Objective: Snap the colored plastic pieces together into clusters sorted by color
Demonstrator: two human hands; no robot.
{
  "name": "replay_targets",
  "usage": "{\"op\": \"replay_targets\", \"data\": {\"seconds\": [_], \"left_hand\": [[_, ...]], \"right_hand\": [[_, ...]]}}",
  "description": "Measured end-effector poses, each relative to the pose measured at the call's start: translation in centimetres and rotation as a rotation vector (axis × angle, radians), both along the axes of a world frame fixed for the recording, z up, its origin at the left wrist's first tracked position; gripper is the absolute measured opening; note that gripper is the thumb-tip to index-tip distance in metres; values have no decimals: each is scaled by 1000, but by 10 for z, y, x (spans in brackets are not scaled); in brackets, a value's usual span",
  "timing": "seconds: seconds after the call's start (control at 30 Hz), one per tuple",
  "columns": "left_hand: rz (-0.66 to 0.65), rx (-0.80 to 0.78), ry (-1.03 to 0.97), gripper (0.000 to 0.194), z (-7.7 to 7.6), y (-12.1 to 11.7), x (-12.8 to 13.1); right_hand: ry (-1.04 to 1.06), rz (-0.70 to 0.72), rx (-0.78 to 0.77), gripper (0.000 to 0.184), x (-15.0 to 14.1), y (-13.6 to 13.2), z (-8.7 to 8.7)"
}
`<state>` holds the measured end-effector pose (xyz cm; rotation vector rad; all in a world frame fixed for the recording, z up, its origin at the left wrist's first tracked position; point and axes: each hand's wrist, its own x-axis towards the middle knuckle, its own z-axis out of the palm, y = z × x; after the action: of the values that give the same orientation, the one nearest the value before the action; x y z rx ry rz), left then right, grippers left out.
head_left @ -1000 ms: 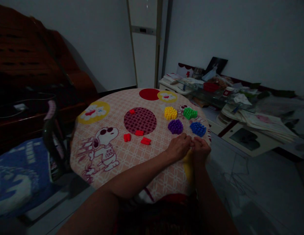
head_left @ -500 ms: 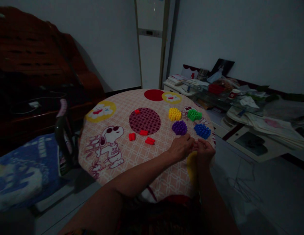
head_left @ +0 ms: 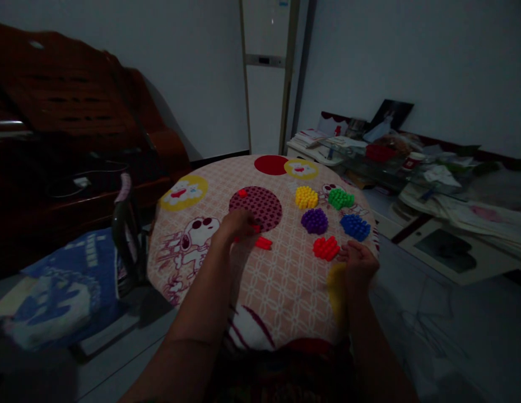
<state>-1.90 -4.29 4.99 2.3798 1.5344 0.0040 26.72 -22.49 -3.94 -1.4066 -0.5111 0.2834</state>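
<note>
My left hand (head_left: 239, 224) reaches over the patterned dark circle on the tablecloth, its fingers bent down on a small red plastic piece (head_left: 256, 228). Another red piece (head_left: 264, 243) lies just in front of that hand, and one more (head_left: 242, 193) sits farther back. A bit of red also shows beneath the palm, mostly covered. At the right, my right hand (head_left: 359, 259) rests with loosely curled fingers, thumb and forefinger apart, at the edge of a knobbly red cluster (head_left: 326, 248). Whether the fingertips touch it is hard to see.
Behind the red cluster lie purple (head_left: 315, 221), blue (head_left: 356, 226), yellow (head_left: 306, 197) and green (head_left: 341, 198) knobbly clusters. The round table (head_left: 294, 302) has a printed cloth. A folding chair (head_left: 128, 235) stands left; a cluttered cabinet (head_left: 395, 207) is at right.
My left hand has left the right hand's side and moved left to the loose red pieces. The red cluster, hidden by the hands before, now shows. My right hand stays near it.
</note>
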Motion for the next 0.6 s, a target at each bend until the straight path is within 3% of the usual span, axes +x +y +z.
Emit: {"op": "replay_targets", "data": {"seconds": [0.13,0.33,0.47,0.6], "left_hand": [[-41,-37,-44,25,-7,8,-16],[-16,124,-313,11,-3,3,0],[-125,60,-613,13,1,-12,23],[-300,-65,-757,14,-7,-47,69]], "right_hand": [[6,0,-9,22,-1,1,5],[-1,-16,-10,21,-2,1,8],[-7,-11,-7,21,-1,1,6],[4,-7,4,21,-1,1,6]]}}
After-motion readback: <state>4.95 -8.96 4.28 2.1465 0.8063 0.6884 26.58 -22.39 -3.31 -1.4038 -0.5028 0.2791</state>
